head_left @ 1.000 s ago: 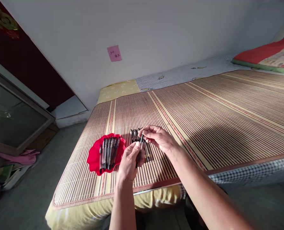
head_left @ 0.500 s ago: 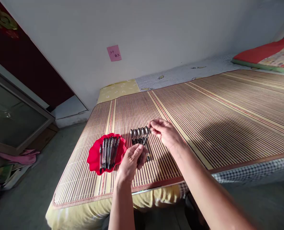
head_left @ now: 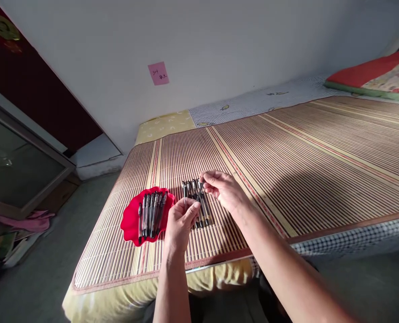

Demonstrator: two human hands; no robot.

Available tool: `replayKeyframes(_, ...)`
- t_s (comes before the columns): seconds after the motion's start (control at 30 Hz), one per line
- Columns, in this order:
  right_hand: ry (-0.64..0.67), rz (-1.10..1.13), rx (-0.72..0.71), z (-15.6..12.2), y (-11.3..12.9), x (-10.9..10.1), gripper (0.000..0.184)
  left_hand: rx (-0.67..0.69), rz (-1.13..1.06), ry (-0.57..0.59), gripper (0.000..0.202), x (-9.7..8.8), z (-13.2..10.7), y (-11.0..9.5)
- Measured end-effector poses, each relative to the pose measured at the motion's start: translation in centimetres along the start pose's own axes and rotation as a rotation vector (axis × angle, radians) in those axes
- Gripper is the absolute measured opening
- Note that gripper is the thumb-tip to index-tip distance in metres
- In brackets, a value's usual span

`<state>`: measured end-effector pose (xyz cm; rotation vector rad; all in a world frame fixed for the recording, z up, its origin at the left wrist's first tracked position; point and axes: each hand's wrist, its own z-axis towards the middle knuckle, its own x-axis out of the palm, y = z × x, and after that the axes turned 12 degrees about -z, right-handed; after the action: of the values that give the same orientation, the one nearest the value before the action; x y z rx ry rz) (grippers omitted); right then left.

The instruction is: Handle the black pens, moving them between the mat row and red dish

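Observation:
A slim dark pen (head_left: 199,191) slants between my hands over the mat. My right hand (head_left: 219,186) pinches its upper end between thumb and fingertips. Its lower end goes into my left hand (head_left: 181,217), whose thumb and fingers are closed around it; the part inside the grip is hidden. Behind and below the hands, several black-capped clear pens (head_left: 205,211) lie side by side in a row, partly covered by the fingers. To the left, a red scalloped plate (head_left: 129,222) holds more such pens (head_left: 152,213) in a bunch.
A striped bamboo mat (head_left: 253,148) covers the bed, with a yellow sheet (head_left: 219,276) hanging at the front edge. A red and floral folded quilt (head_left: 374,74) lies far right. A pink note (head_left: 158,73) is stuck on the wall. A glass-panelled door (head_left: 20,166) stands left.
My right hand has moved left and slightly down with its end of the pen, closer to my left hand. My left hand has shifted slightly left, and more of the row's right side shows.

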<state>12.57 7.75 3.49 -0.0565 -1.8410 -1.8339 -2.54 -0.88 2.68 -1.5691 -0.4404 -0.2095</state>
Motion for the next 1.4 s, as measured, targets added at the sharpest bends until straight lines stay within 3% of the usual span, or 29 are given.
replayKeyframes(0.2,0.118,-0.076,-0.02,-0.6,0.9,0.9,0.02,-0.02,-0.065,0.065,0.042,-0.1,-0.3,-0.2)
replayKeyframes(0.27,0.097,-0.126,-0.078,-0.9,1.3,1.1,0.023,-0.018,-0.08,0.073,0.041,0.1,-0.3,-0.2)
replayKeyframes(0.4,-0.066,-0.374,-0.215,-1.2,1.4,1.7,0.032,0.016,-0.031,0.002,0.044,0.5,-0.4,0.1)
replayKeyframes(0.6,-0.011,-0.603,-0.126,-1.2,0.5,2.4,0.033,0.051,0.227,0.027,0.052,1.0,-0.8,0.1)
replayKeyframes(0.77,-0.039,-0.654,-0.06,-0.4,0.5,0.3,0.032,0.065,0.335,0.087,0.053,0.9,-0.6,0.2)
replayKeyframes(0.93,-0.133,-0.817,0.04,1.0,-0.5,-3.3,0.022,0.125,0.486,-0.074,0.036,-0.2,-0.1,0.2)
replayKeyframes(1.03,-0.172,-0.908,0.072,1.8,-2.0,-4.3,0.017,0.133,0.67,-0.117,0.025,-0.4,-0.2,-0.2)
replayKeyframes(1.4,-0.211,-1.094,0.083,2.6,-5.0,-4.0,0.012,0.325,1.04,0.112,0.02,0.8,-0.5,0.3)
